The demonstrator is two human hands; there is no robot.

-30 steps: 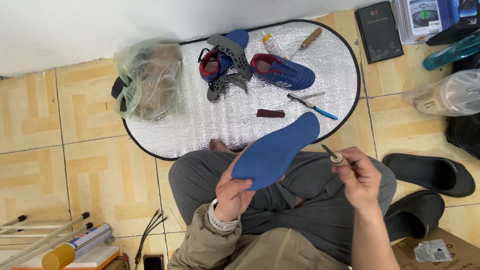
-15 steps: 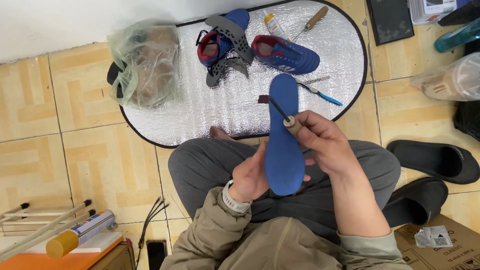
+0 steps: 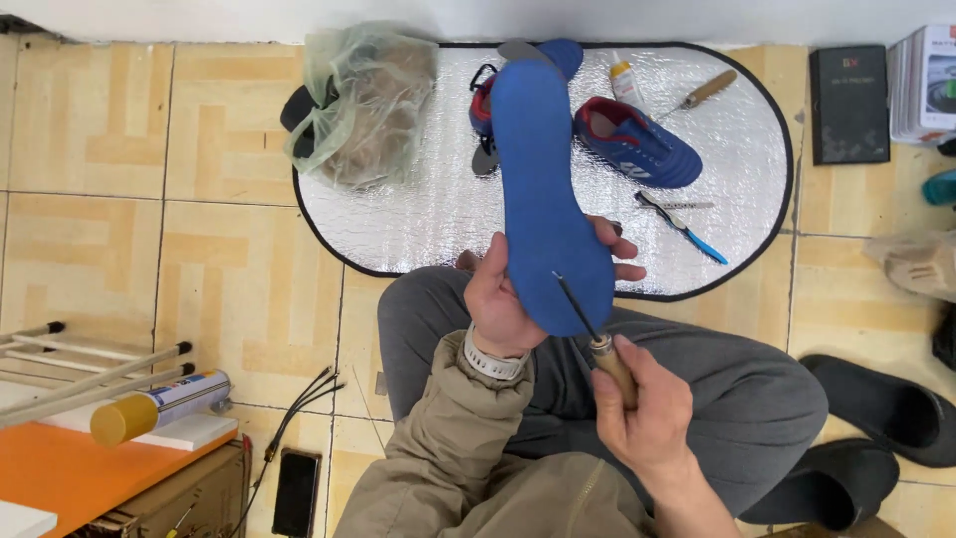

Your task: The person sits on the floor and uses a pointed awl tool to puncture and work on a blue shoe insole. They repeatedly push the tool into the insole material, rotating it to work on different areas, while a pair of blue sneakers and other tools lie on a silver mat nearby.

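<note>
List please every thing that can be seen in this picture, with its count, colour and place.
insole: 1, blue, held upright over the lap
awl: 1, wooden handle, dark metal tip touching the insole's lower end
mat: 1, silver with black edge, on the floor tiles
shoes: 2, blue with red lining, on the mat, one partly hidden behind the insole
plastic bag: 1, greenish clear, mat's left end
glue bottle: 1, white with yellow, mat's top
wooden-handled tool: 1, mat's top right
slippers: 2, black, lower right
spray can: 1, yellow cap, lower left
left hand: holds the insole
right hand: grips the awl
</note>
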